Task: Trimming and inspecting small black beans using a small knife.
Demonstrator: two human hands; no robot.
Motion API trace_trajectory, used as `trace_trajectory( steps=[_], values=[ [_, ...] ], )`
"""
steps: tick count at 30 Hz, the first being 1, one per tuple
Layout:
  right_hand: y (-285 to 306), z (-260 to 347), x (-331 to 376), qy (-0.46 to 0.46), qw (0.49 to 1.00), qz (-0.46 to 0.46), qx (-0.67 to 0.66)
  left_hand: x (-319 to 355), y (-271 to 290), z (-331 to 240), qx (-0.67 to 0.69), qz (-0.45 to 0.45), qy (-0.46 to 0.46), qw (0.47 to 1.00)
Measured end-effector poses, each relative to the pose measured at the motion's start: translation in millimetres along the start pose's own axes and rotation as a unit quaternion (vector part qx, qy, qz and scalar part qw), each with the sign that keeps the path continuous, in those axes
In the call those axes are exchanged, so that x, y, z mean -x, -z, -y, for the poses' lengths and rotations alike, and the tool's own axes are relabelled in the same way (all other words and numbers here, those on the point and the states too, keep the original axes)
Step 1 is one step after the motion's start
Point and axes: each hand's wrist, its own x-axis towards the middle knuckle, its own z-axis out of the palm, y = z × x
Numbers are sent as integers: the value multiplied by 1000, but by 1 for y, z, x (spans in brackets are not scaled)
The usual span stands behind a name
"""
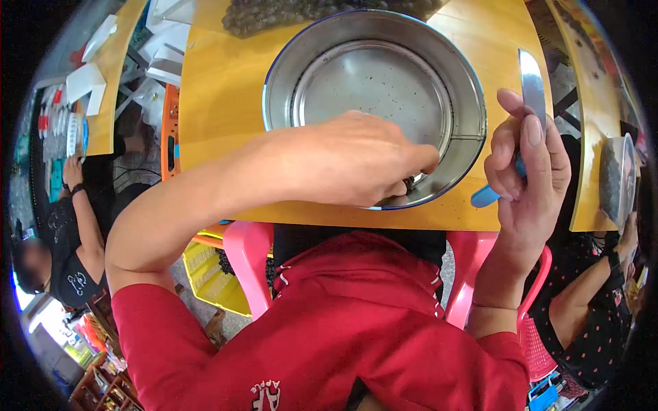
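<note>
A round metal tin (473,89) with a blue rim stands on the yellow table, small dark specks scattered over its bottom. My left hand (363,161) reaches across into its near right side, with the fingers closed in a pinch. At its fingertips a small dark piece (409,183) shows, mostly covered by the hand. To the right of the tin, my right hand (531,161) is raised and wrapped round a knife (532,85). The blade points up and away, and part of the blue handle sticks out below the fingers.
A clear bag of dark round pieces (274,15) lies at the table's far edge. Below left is a yellow crate (219,291) beside my pink chair (248,257). An orange crate (170,130) stands by the table (219,89). Other people sit at tables left and right.
</note>
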Motion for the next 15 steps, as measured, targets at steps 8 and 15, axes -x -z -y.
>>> trace_trajectory(
  steps=[8, 15],
  values=[
    [0, 4, 2, -4, 1000, 7, -8, -11, 0, -1, -27, -35, -17, 999],
    [-5, 4, 8, 14, 1000, -13, 18, 0, 17, -3, 290, -249, -36, 924]
  ],
)
